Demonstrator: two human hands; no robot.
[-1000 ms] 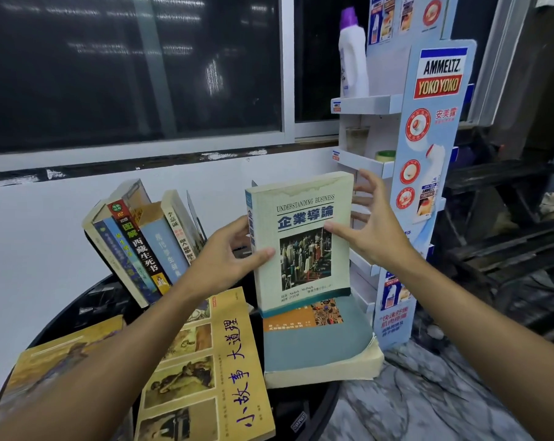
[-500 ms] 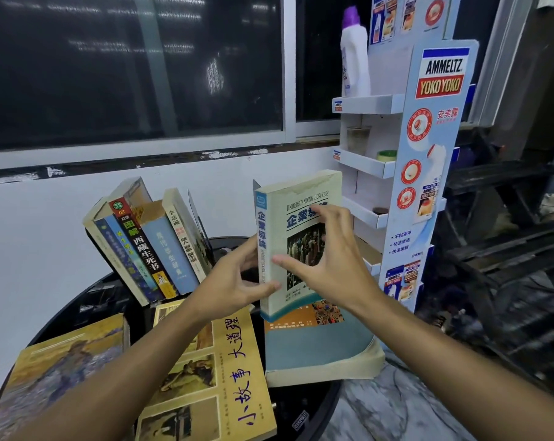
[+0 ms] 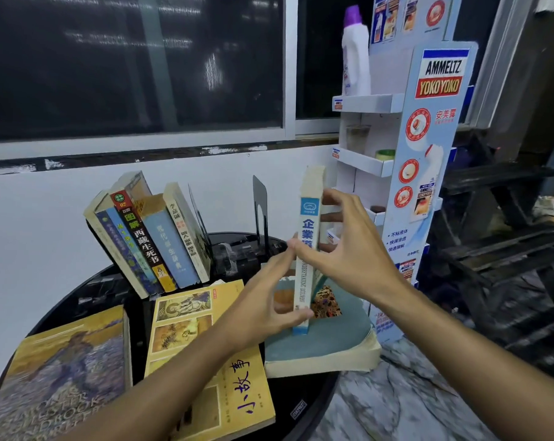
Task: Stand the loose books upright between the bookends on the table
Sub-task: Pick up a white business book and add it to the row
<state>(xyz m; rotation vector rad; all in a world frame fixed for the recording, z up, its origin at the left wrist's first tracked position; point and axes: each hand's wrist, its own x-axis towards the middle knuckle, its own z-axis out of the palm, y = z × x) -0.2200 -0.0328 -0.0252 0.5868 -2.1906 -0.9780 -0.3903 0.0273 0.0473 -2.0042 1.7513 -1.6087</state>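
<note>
**Cream business book held upright above the flat teal book**

On the round black glossy counter, at 8 o'clock, a large yellow-and-purple painted-cover book lying flat. At 10 o'clock, a row of five paperbacks leaning left, spines outward. Just right of the row, a thin dark bookend tilted against the last paperback. At 6 o'clock, a yellow softcover with picture panels and purple handwriting, flat, partly under the left forearm. Near 12 o'clock, a black metal bookend standing upright, apart from the row. Left hand clasping the lower spine of the cream-and-blue business book, thumb across its bottom edge. Book upright, spine toward the camera, raised over a thick teal-covered book lying flat at 4 o'clock. Right hand gripping the far cover, fingers spread along the upper edge. At 2 o'clock, beyond the counter, a pale blue cardboard display stand bearing a white bottle with purple cap.
</note>
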